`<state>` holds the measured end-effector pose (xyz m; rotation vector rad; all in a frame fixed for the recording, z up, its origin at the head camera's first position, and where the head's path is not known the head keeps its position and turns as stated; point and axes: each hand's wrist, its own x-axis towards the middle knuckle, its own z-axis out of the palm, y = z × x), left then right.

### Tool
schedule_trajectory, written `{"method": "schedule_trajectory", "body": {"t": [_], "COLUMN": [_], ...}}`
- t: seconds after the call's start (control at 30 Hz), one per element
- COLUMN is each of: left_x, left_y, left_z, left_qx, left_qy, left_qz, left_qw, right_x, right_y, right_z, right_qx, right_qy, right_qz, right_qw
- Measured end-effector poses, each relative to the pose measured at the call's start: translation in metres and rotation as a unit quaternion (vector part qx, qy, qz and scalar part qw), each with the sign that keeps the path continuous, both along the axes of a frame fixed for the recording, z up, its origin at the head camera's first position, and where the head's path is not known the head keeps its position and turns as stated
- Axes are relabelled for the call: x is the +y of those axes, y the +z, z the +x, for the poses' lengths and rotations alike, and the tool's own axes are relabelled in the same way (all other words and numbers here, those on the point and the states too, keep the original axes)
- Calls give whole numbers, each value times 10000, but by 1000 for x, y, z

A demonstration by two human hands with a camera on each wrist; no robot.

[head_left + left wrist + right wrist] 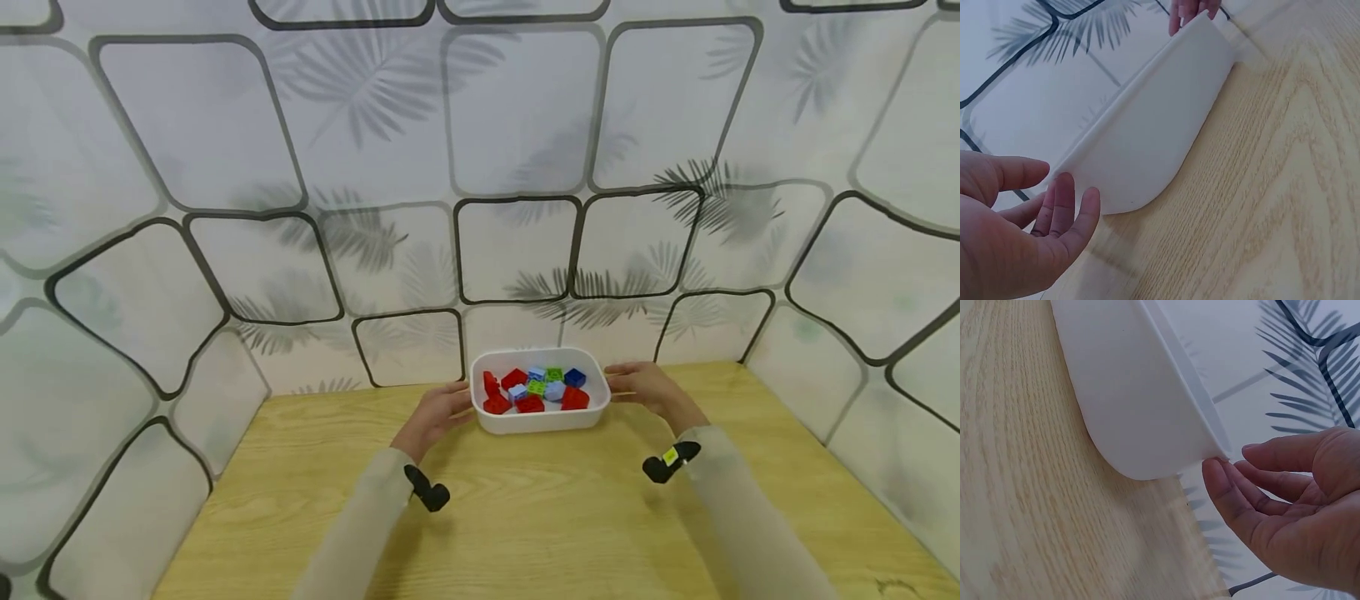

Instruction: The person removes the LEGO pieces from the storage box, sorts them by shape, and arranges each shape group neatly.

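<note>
A white plastic tray (538,423) with rounded corners stands near the back of the wooden table. Inside it lie several small toy blocks: red blocks (575,399), green blocks (553,374), a dark blue block (574,377) and light blue blocks (554,391). My left hand (438,412) is at the tray's left end, fingertips at the wall under the rim and thumb near the rim. At the opposite end, my right hand (651,389) touches the rim's underside with a fingertip, the thumb a little apart from it. Both hands have loosely bent fingers.
The wooden table (540,517) reaches back to a patterned cloth wall (517,250) with leaves and outlined shapes. Similar cloth stands on the left and right sides. A black wrist mount (427,489) sits on the left sleeve, another wrist mount (670,462) on the right.
</note>
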<state>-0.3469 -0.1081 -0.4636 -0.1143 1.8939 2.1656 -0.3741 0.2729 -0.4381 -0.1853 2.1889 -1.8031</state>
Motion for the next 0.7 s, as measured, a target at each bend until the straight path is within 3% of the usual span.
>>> {"method": "schedule_trajectory", "body": {"t": [0.27, 0.43, 0.7], "left_x": [4, 3, -24], "left_y": [-10, -10, -7], "left_z": [-3, 0, 2], "left_qx": [-53, -29, 23], "left_qy": [-26, -13, -208], "left_qz": [32, 97, 150], "left_qw": [10000, 9999, 9997], "right_x": [-3, -8, -24], "right_y": [-13, -10, 1], "right_z": [-1, 3, 3], "right_qx": [123, 210, 346], "right_qy": [-26, -171, -147], "right_qz": [-59, 137, 351], "right_qw": [9999, 9995, 9987]}}
